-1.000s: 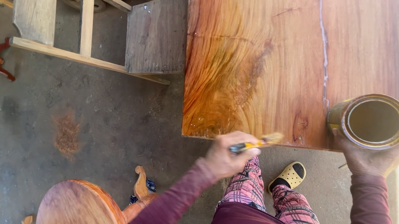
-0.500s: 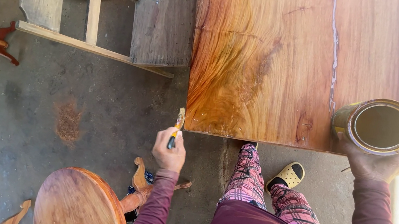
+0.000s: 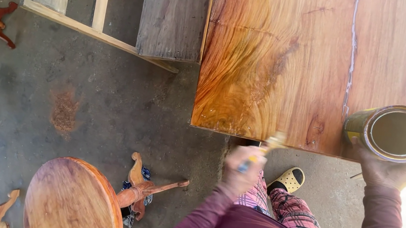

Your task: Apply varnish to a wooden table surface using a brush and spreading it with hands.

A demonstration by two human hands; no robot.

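A big shiny wood counter (image 3: pixel 326 68) lies in front of you. Your right hand (image 3: pixel 388 170) is wrapped around an open round can (image 3: pixel 391 132) at the counter's near edge, its mouth facing up at you. Your left hand (image 3: pixel 241 167) is closed on a small brush (image 3: pixel 264 149). The brush runs slanted, its bristles pointing up and right, touching the counter's near edge.

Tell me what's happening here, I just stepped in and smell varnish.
A person stands at a glossy wooden tabletop. The left hand holds a paintbrush with its bristles at the near edge of the wood. The right hand grips an open tin can over the top's corner. A round wooden stool top lies on the concrete floor.
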